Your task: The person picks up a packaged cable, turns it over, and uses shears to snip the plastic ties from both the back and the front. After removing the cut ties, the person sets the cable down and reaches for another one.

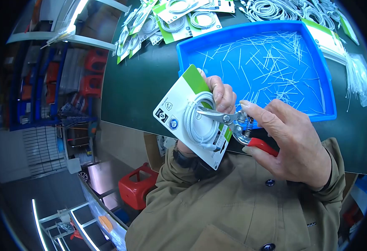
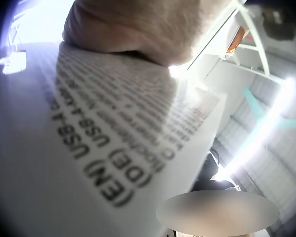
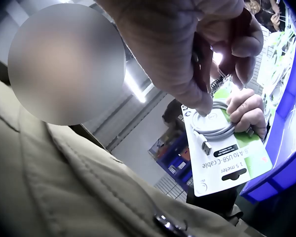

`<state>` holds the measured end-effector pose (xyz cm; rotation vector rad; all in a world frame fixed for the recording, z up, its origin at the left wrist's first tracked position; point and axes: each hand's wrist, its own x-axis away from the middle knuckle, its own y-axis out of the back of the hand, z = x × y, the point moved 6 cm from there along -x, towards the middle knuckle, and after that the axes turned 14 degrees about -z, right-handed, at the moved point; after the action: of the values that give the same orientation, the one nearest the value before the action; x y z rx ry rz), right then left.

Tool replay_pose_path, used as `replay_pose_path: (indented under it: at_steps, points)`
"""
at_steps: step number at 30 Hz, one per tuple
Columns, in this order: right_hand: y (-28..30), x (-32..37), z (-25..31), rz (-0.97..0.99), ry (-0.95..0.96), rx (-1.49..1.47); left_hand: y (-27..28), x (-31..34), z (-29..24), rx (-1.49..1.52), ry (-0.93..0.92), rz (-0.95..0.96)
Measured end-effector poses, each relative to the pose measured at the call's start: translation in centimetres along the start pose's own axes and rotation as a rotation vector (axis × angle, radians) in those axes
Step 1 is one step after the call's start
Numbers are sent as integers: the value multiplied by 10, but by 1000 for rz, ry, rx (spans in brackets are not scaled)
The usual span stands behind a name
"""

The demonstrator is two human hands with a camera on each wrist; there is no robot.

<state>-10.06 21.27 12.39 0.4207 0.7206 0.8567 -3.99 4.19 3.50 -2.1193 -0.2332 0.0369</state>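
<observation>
My left hand (image 1: pixel 222 93) holds a white and green card (image 1: pixel 177 102) by its right edge, with fingers curled over its front. A coiled white cable (image 1: pixel 190 125) lies on the card, its USB plug (image 3: pixel 205 146) showing in the right wrist view. My right hand (image 1: pixel 294 136) grips red-handled cutters (image 1: pixel 262 146), their metal blades lying over the coil near the left fingers. In the left wrist view the printed back of the card (image 2: pixel 113 128) fills much of the picture, below part of the left hand (image 2: pixel 133 27).
Beyond the hands a blue tray (image 1: pixel 182 50) holds many thin white strips. Carded cables (image 1: pixel 173 25) lie at the back left, loose coiled cables (image 1: pixel 267 10) at the back right. A clear bag (image 1: pixel 365 83) lies at the far right. A red stool (image 1: pixel 135 190) stands below the green table (image 1: pixel 124 90).
</observation>
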Motion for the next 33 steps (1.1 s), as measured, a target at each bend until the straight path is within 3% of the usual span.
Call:
replay_pose_path:
  at_steps: [9,15,18,24,33]
  points:
    - [-4,2,-2,-11,-14,22,-17,4,0,36,-153,-90]
    - [2,3,0,-60,2,86,-13,3,2,41,-120,-57]
    - [1,4,-13,66,-132,-145,-6,-4,4,22,-110,21]
    - [6,8,2,-99,13,159,0,-4,14,94,-68,22]
    - [10,14,-5,-50,13,151,9,-6,26,99,-27,70]
